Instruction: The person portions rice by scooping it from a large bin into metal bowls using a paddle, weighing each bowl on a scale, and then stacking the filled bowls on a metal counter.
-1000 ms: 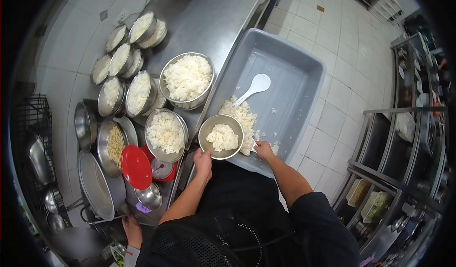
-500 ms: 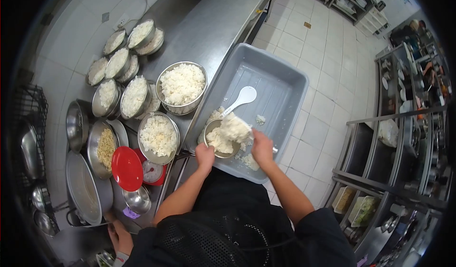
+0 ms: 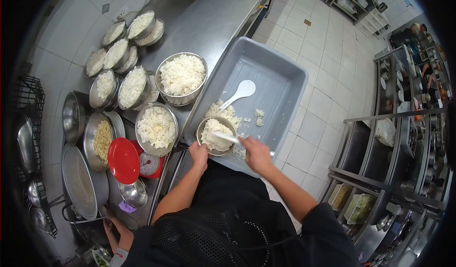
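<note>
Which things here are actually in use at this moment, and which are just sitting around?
In use:
left hand holding bowl
right hand holding paddle over the bowl's rice
grey tub

Lying about:
spoon in the tub
filled bowls
red lid
scale
pans
</note>
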Demonstrator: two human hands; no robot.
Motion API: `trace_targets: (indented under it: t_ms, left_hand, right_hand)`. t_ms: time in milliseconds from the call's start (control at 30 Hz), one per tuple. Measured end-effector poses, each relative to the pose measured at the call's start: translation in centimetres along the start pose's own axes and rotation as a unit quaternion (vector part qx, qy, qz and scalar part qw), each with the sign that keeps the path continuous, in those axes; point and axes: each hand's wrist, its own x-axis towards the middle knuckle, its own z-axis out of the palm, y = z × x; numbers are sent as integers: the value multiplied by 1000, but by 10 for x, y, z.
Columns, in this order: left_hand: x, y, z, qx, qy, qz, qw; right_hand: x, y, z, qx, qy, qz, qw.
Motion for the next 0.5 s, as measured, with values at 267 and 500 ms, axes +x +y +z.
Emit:
trace_targets:
  t_ms: [267, 500]
  left_hand:
    - [-29, 22, -69, -44, -37, -27, 998]
    - [-59, 16, -117, -116, -13, -78, 990]
  right_hand:
    - [108, 181, 8, -240, -39, 149, 959]
    - [121, 177, 107, -111, -199, 196, 954]
